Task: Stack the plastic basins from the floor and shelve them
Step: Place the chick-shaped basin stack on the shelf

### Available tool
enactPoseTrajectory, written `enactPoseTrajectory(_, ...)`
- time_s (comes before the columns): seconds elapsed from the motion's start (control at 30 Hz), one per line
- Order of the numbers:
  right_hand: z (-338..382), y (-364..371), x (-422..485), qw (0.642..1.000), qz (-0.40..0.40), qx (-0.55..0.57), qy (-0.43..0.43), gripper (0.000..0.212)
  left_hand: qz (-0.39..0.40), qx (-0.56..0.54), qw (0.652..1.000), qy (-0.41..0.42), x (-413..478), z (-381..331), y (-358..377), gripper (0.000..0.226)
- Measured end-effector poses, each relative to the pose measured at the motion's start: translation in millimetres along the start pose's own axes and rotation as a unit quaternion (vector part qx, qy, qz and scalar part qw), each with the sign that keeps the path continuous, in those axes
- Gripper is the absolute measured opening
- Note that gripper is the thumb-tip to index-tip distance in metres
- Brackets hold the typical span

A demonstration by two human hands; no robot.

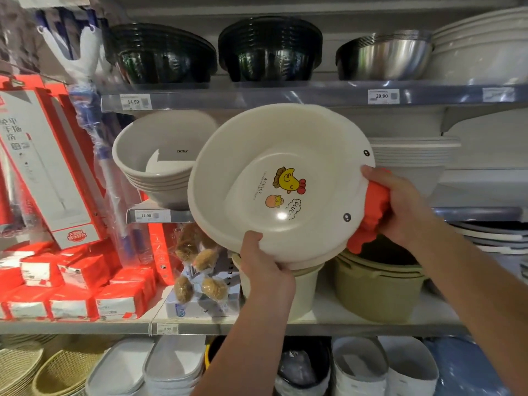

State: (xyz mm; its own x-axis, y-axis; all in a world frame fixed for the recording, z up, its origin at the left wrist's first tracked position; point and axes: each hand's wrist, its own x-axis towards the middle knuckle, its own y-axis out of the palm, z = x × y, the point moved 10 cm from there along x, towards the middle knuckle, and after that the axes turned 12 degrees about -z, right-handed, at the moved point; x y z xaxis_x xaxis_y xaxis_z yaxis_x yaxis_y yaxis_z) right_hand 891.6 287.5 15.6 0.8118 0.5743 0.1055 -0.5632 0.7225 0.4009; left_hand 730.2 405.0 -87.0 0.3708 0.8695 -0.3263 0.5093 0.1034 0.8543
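Observation:
A stack of white plastic basins (243,172) with a yellow chick print and a red comb-shaped handle (371,218) is tilted towards me in front of the middle shelf. My left hand (265,267) grips the lower rim of the stack. My right hand (400,204) holds the red handle at the right rim. The stack hovers just above a cream bucket (303,292) on the shelf (343,327) and partly hides it.
Grey basins (154,167) are stacked at the left on a small raised shelf, white basins (414,155) at the right. An olive pot (377,292) stands under my right hand. Dark bowls (268,50) and steel bowls (385,55) fill the top shelf. Red boxes (71,281) lie at the left.

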Motion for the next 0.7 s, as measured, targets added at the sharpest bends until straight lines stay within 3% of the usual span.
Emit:
enactPoseTrajectory(0.2,17,0,-5,0.997,0.005,0.01,-0.075,0.043,0.09,0.049,0.995,-0.005,-1,-24,15,0.049)
enactPoseTrajectory(0.33,33,3,-6,0.994,0.003,-0.005,-0.105,0.058,0.102,0.086,0.991,-0.014,11,-44,21,0.041)
enactPoseTrajectory(0.47,47,3,-7,0.99,0.042,-0.024,-0.134,0.052,0.09,0.068,0.993,-0.032,42,-81,23,0.041)
enactPoseTrajectory(0.7,38,-6,1,0.988,0.069,-0.086,-0.112,0.064,0.203,0.223,0.953,-0.012,71,-134,27,0.044)
